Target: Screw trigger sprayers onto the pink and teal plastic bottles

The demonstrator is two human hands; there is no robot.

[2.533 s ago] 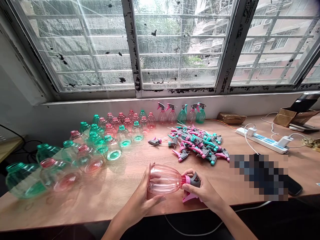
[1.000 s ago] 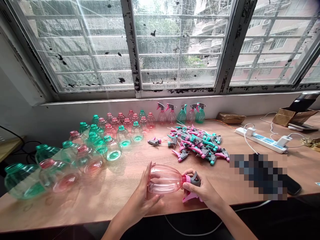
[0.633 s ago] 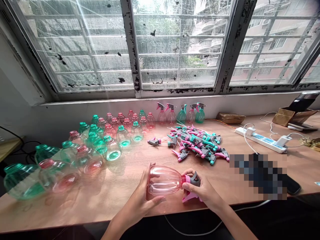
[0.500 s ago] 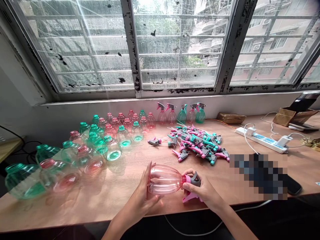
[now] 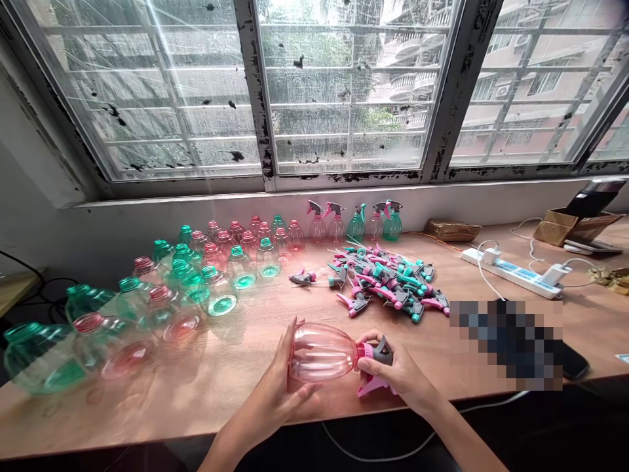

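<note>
A clear pink spray bottle [image 5: 322,353] lies sideways in my two hands, just above the table's front edge. My left hand [image 5: 285,373] cups its base, with the thumb below and the fingers behind. At the neck end, my right hand [image 5: 388,370] is closed around the grey and pink trigger sprayer [image 5: 381,353], whose pink collar meets the bottle's neck. Part of the sprayer is hidden by my right fingers. Beyond my hands lies a heap of loose trigger sprayers [image 5: 388,278] in pink, teal and grey.
Several open green and pink bottles [image 5: 221,288] stand on the left of the wooden table [image 5: 236,367]. Bottles with sprayers fitted [image 5: 336,226] line the back under the window. At right are a white power strip [image 5: 515,272], a black phone [image 5: 572,359] and cables.
The view has shifted very slightly. Both hands keep nearly the same hold on the bottle and its sprayer.
</note>
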